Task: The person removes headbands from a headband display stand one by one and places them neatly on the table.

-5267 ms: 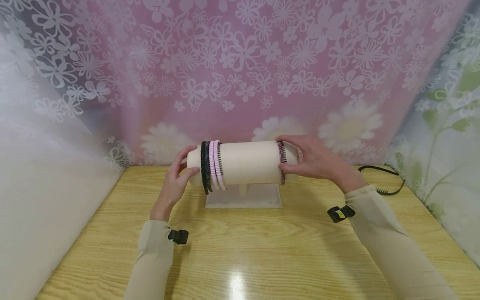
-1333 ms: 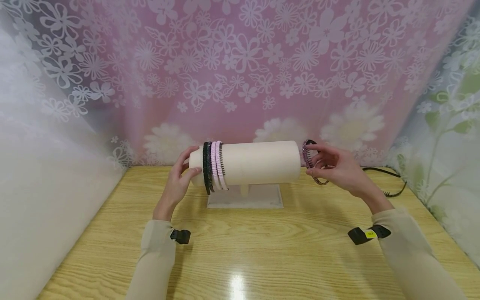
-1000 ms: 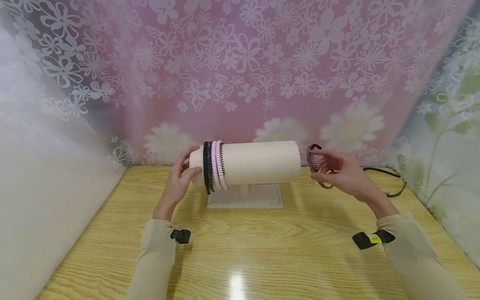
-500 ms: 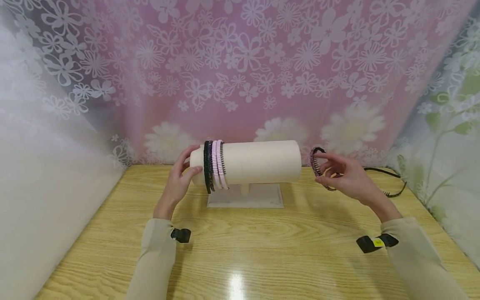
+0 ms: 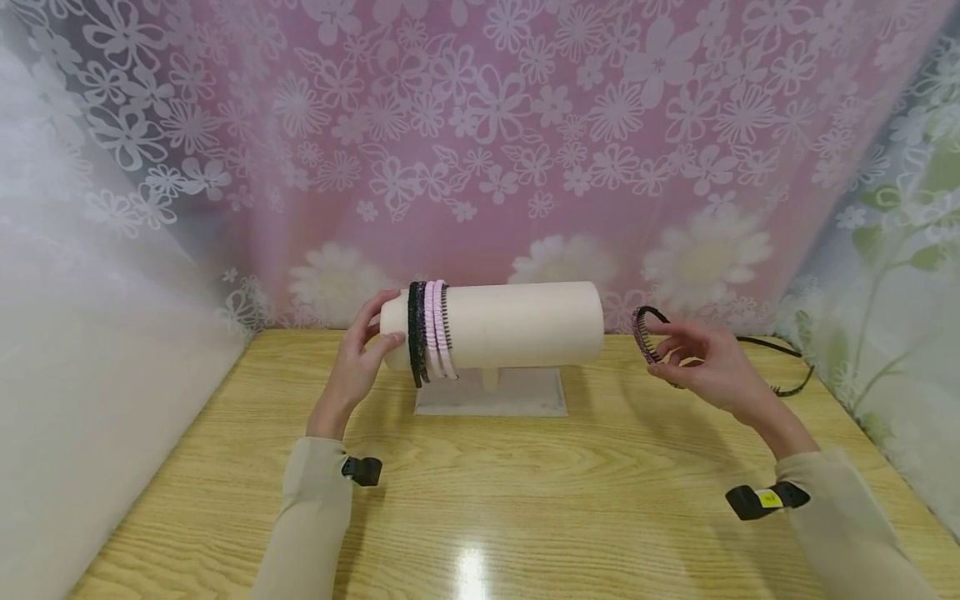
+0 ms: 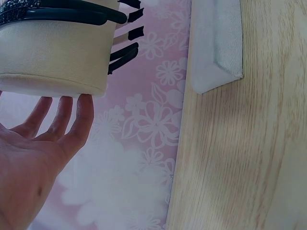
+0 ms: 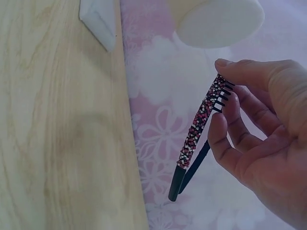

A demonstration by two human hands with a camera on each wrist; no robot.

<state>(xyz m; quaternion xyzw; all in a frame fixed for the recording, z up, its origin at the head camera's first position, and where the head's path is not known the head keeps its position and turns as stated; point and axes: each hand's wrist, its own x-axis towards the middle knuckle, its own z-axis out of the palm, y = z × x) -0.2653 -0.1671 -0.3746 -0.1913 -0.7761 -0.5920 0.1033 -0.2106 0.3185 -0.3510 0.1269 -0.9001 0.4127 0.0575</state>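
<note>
A cream roll-shaped headband stand (image 5: pixel 525 325) lies level on its post above a pale base. My left hand (image 5: pixel 351 367) holds the roll's left end between thumb and fingers; in the left wrist view its fingertips touch the end rim. Beside that hand, black headbands (image 5: pixel 415 342) and pink headbands (image 5: pixel 435 333) sit around the roll. Off the roll's right end, my right hand (image 5: pixel 708 367) pinches a toothed headband (image 7: pixel 199 124) covered in pink, white and black beads. The right wrist view shows it tilted, its black tips pointing down, apart from the roll.
Behind the right hand, another black toothed headband (image 5: pixel 780 344) lies on the wooden table (image 5: pixel 480 483), partly hidden. The stand's pale base (image 5: pixel 525 403) rests near the table's back edge. A pink floral curtain (image 5: pixel 465 150) hangs behind, with pale floral sheets at both sides.
The right hand has drawn the beaded headband off the roll's right end and moved it further right and slightly down. The left hand keeps its hold on the left end.
</note>
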